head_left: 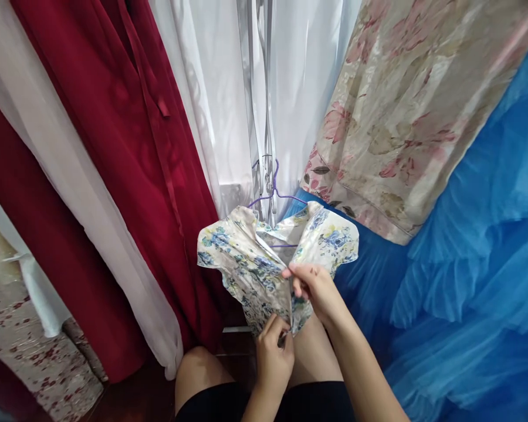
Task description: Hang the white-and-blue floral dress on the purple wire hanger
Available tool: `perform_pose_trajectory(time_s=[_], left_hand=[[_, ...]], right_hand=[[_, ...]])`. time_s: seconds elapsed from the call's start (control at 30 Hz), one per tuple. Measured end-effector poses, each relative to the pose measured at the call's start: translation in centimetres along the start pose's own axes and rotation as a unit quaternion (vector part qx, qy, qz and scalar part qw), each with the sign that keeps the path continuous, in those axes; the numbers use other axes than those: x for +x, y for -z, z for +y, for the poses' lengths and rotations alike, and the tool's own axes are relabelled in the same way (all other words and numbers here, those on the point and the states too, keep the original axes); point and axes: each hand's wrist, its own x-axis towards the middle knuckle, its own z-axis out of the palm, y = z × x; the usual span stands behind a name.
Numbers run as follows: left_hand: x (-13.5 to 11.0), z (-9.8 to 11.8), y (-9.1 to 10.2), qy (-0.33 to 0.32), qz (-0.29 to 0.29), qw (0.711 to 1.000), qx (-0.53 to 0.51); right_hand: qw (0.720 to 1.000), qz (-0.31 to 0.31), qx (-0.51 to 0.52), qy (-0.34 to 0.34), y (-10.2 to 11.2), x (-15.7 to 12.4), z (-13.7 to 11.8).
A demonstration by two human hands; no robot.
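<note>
A white blouse [264,275] with blue and yellow flowers hangs in front of me on a purple wire hanger [276,190]. Its front opening forms a V, and the hanger's lower bar shows inside the neckline. My left hand [274,346] is closed on the front edge of the blouse near its lower end. Higher up along the same opening, my right hand [310,284] pinches the edge between thumb and fingers. The spot where each hand's fingertips meet the cloth is partly hidden.
Long red cloth [158,176] and pale cloth [92,164] hang at the left. White fabric [220,88] hangs behind the hanger. At the right are a pink-flowered garment [391,129] and a ruffled blue tulle dress [479,264]. My bare knees [206,366] are below the blouse.
</note>
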Motion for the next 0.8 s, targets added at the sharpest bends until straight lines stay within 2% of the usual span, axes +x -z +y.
perform_pose_trajectory(time_s=[0.1,0.17,0.23,0.33,0.4,0.43,0.5,0.57,0.67,0.73,0.8], left_hand=[[-0.3,-0.4,-0.1,-0.018,-0.014,0.999,0.036],[-0.7,-0.7,-0.5,-0.029,-0.031,0.997,0.057],[-1.1,-0.7,-0.9,-0.036,-0.065,0.995,0.071],[-0.4,0.6,-0.4,-0.040,-0.125,0.990,0.050],[1.8,2.5,1.0,-0.054,-0.128,0.990,0.003],[3.5,3.7,2.1,-0.069,-0.102,0.992,-0.025],[7.7,6.6,4.4,-0.105,-0.016,0.992,-0.066],[12.2,9.4,6.4,-0.164,0.052,0.984,-0.043],[17.2,12.5,7.9,-0.231,0.021,0.969,0.088],[18.7,13.7,8.1,-0.263,-0.002,0.953,0.152],[19.4,14.2,8.5,-0.290,0.010,0.942,0.170]], right_hand=[[0.998,-0.011,0.027,0.053,-1.9,4.2,-4.8],[0.995,0.003,0.044,0.086,-3.1,6.1,-7.2],[0.991,0.023,0.056,0.119,-3.7,6.9,-8.5],[0.987,0.021,0.054,0.151,-3.6,6.6,-8.2],[0.987,0.018,0.032,0.158,-3.1,5.8,-7.4],[0.987,0.019,0.017,0.160,-2.8,5.4,-7.0],[0.986,0.018,-0.014,0.163,-2.4,4.7,-6.5],[0.983,0.010,-0.040,0.179,-2.2,4.2,-6.4],[0.975,0.002,-0.070,0.212,-2.2,4.1,-6.6],[0.970,0.011,-0.087,0.228,-2.3,4.6,-6.1],[0.966,0.029,-0.113,0.229,-2.2,5.3,-4.8]])
